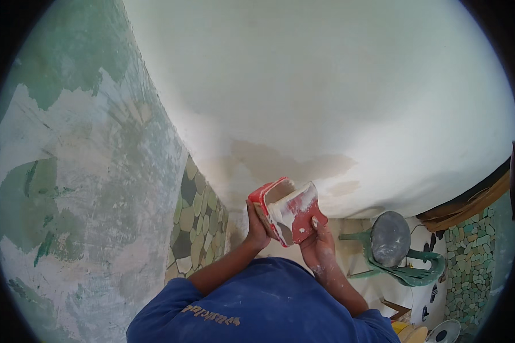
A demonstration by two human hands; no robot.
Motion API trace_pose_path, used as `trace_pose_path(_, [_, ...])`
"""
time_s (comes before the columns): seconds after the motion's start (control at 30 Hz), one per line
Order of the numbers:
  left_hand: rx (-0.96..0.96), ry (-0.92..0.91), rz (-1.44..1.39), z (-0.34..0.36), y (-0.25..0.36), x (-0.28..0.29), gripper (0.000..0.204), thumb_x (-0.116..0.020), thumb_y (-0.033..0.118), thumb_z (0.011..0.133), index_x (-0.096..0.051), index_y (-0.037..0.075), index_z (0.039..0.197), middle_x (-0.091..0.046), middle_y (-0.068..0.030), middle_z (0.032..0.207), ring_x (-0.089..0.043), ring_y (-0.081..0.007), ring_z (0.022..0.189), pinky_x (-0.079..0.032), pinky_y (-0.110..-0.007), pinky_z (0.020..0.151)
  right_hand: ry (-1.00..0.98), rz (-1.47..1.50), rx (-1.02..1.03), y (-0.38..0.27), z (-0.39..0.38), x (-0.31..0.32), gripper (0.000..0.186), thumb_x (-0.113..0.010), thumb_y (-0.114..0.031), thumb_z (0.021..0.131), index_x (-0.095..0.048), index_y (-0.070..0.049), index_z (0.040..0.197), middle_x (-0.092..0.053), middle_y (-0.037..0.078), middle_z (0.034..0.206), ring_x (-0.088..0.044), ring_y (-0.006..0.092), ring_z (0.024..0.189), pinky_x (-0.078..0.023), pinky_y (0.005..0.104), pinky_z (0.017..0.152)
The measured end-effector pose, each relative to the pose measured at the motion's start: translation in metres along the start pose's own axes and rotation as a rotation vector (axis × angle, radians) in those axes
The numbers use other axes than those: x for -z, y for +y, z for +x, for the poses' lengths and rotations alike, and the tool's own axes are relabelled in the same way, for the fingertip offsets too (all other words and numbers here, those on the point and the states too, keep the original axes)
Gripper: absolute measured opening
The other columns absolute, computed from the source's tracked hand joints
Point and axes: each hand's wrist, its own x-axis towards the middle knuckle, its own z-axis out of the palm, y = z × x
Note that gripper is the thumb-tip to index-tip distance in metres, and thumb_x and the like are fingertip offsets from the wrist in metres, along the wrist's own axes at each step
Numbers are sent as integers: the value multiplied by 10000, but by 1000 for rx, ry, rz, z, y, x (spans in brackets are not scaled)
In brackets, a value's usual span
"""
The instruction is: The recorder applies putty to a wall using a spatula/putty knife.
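Held object: a red-rimmed tub (256, 196), open top tipped toward the right, held up in front of the worker's chest. Pale, paste-like material coats its inside; depth of the contents cannot be read.

Left hand (257, 230): curled around the tub's left wall, gripping it. Fingers under the base are hidden.

Right hand (319, 243): pinching a red spreader (304, 222), thumb flat on its near face, other fingers mostly behind it. White paste (303, 197) is smeared over the spreader's upper part. The spreader overlaps the tub's right rim; whether it touches there, I cannot tell. White flecks mark the right wrist.

Step in hand (my judgement): paste being gathered on, or trimmed off, the spreader over the tub. The next move seems to call for a steady tub, an even load along the blade's edge, and a level lift clear of the rim to avoid drips.

Further out: front wall (326, 86), whitish, with a darker patch (292, 161) low down, just beyond the tub. Left wall (80, 148): blotched white over green, stone cladding (195, 220) at its lower right corner.

To the right, a green chair (415, 280); a dark grey rounded object (390, 239) sits by the seat's far edge, kind uncertain. Footwear (434, 292) lies on the floor beyond. At lower right, a pale round item (444, 331), possibly a lid.
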Motion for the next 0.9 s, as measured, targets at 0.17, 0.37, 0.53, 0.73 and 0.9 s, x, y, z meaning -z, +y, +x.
trace_pose_path(0.17, [41,-14,8,-7,1,-2,856,-199,763,831,-343,131,1389,-421,-90,1381,-419,-278,1256,-329,-427,1055,-47,86,51,-6,-4,8,393,-545,-172,909,-445,-64,1273,-543,78,1246,-524,222,1145,-435,396,968])
trace_pose_path(0.37, [45,-30,-35,-17,3,-8,837,-222,752,837,-349,134,1387,-438,-79,1364,-430,-275,1244,-336,-430,1047,-64,112,3,-8,-9,18,395,-546,-245,911,-454,-99,1266,-569,64,1201,-559,230,1053,-467,426,844])
trace_pose_path(0.53, [92,-54,-22,-19,10,-11,870,-207,769,826,-324,125,1399,-407,-110,1387,-422,-281,1253,-356,-436,1037,-45,130,17,-7,-15,14,380,-559,-260,907,-469,-104,1241,-583,60,1171,-565,225,1033,-476,428,818])
trace_pose_path(0.73, [152,-152,-75,-19,24,-3,860,-245,774,815,-320,151,1403,-398,-92,1395,-397,-289,1270,-322,-468,1050,-43,109,55,0,-20,10,372,-581,-235,892,-482,-106,1227,-592,56,1144,-569,222,1021,-481,419,807])
trace_pose_path(0.9, [146,-160,-115,-27,46,6,849,-242,765,823,-313,156,1409,-394,-93,1400,-390,-297,1277,-308,-496,1054,-25,91,90,13,-27,-14,404,-579,-175,873,-446,-79,1242,-567,81,1153,-569,227,1021,-508,425,792])
